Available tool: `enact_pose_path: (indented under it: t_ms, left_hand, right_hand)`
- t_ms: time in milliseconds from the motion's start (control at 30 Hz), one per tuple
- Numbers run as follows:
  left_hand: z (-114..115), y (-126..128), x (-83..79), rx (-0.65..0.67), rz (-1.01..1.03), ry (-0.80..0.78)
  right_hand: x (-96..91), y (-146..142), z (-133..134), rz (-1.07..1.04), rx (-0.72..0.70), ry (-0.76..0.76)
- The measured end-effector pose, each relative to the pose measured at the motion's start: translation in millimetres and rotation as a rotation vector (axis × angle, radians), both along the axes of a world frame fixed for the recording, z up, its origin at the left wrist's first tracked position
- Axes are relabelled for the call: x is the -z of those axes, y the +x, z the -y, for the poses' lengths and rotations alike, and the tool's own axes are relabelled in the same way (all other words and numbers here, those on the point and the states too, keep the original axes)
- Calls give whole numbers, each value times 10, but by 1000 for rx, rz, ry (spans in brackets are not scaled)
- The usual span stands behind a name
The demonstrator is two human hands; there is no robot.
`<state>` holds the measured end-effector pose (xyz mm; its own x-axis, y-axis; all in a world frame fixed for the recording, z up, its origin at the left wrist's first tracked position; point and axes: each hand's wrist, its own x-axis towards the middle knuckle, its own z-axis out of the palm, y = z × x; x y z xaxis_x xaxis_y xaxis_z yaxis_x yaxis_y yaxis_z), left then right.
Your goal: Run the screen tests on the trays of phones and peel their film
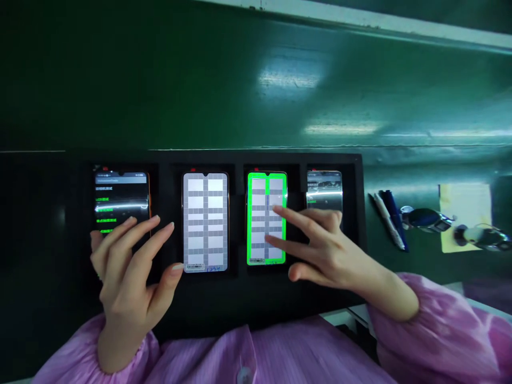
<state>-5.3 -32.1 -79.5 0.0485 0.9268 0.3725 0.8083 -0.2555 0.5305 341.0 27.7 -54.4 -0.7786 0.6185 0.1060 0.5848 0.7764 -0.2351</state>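
Note:
Several smartphones lie face up in the slots of a black foam tray (236,304). My right hand (324,242) reaches over a phone with a green-edged grid (256,213), two fingers stretched onto its screen, where a green line also runs down the upper middle. Left of it, a phone with a grey and white grid (206,224) shows handwriting on a bottom label. My left hand (134,272), fingers spread, hovers over the leftmost phone (120,194), whose dark screen lists green and white text; its lower part is hidden. The rightmost phone (324,186) is partly covered by my right hand.
Right of the tray lie two pens (390,218) on the green surface. Farther right are two dark and silvery objects, one an oval (426,220), and a yellow paper pad (466,200). A pale edge strip (340,18) crosses the far side.

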Motion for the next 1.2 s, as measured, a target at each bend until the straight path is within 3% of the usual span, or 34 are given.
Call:
enact_pose_path:
  t_ms: [100, 200, 500, 733, 833, 1200]
  left_hand:
    - [-1, 1, -1, 2, -1, -6]
    - [-3, -6, 0, 8, -3, 0]
    - [-14, -23, -6, 12, -4, 21]
    - [-6, -17, 7, 18, -8, -4]
    - [-2, -19, 7, 12, -10, -2]
    - [8, -7, -19, -6, 0, -25]
  right_hand:
    - [-25, 8, 243, -2, -24, -9]
    - [-21, -7, 315, -15, -24, 3]
    - [44, -281, 47, -45, -3, 57]
    - [34, 223, 145, -6, 43, 17]
    - [46, 309, 131, 9, 81, 19]
    - [48, -341, -220, -2, 0, 93]
